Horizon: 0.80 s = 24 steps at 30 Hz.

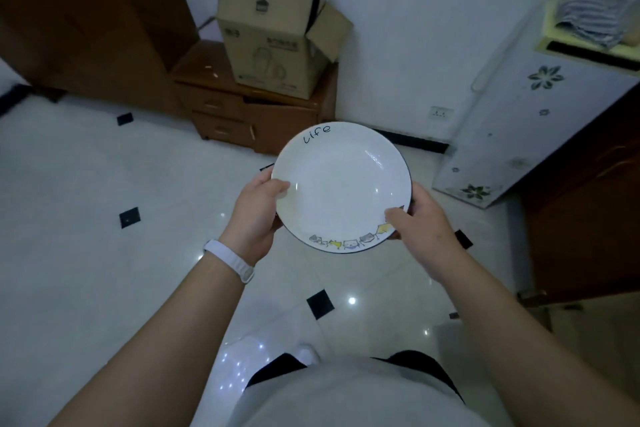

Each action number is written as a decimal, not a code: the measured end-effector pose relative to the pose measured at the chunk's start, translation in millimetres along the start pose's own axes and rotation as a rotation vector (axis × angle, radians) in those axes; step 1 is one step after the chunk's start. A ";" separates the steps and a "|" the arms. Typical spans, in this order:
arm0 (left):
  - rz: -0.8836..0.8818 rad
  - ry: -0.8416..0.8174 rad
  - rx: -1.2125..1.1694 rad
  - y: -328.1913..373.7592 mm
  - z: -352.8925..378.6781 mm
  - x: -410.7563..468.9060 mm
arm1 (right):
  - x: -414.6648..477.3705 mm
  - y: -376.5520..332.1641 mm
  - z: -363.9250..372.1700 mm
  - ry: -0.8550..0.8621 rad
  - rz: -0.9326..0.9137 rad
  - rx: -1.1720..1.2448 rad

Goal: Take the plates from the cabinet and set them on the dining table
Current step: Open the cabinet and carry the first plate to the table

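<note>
A white plate (341, 184) with a dark rim, the word "Life" at its far edge and small cartoon figures along its near edge, is held level in front of me above the tiled floor. My left hand (258, 215) grips its left rim, thumb on top. My right hand (419, 222) grips the right near rim, thumb over the cartoon figures. A white band sits on my left wrist. No dining table shows in the head view.
A low wooden drawer unit (221, 104) stands ahead with an open cardboard box (277, 42) on it. A tall wooden cabinet (86, 17) fills the far left. A white flower-patterned cabinet (512, 121) and a dark wooden door (588, 204) stand on the right. The glossy floor (86, 236) stretches to the left.
</note>
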<state>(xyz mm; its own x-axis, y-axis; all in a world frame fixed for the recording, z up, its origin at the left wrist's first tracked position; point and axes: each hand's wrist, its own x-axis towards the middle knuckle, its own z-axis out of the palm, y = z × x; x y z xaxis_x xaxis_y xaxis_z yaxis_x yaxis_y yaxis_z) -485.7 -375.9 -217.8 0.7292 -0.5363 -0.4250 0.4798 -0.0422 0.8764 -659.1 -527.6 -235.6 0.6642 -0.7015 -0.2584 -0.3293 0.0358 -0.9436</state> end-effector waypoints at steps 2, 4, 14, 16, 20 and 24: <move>0.012 0.036 -0.029 6.5 -26.4 -0.1 | 5.4 -9.4 23.6 -0.047 -0.018 -0.019; 0.016 0.073 -0.053 9.3 -51.0 -0.8 | 10.3 -19.0 44.2 -0.098 -0.031 -0.045; 0.041 0.268 -0.214 14.4 -130.4 1.2 | 51.5 -43.3 127.7 -0.340 -0.073 -0.152; 0.041 0.313 -0.233 16.5 -142.3 7.1 | 65.7 -46.3 144.2 -0.385 -0.077 -0.166; 0.052 0.405 -0.250 24.3 -162.4 29.6 | 102.3 -53.5 177.3 -0.479 -0.081 -0.170; 0.059 0.503 -0.269 40.8 -174.4 63.0 | 150.9 -68.0 207.1 -0.579 -0.087 -0.162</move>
<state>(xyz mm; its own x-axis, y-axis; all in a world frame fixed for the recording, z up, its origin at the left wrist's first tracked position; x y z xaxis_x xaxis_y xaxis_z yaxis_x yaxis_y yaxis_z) -335.1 -264.5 -248.3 0.8691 -0.0617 -0.4907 0.4910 0.2271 0.8410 -397.5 -488.4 -253.3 0.9354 -0.1940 -0.2955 -0.3253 -0.1453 -0.9344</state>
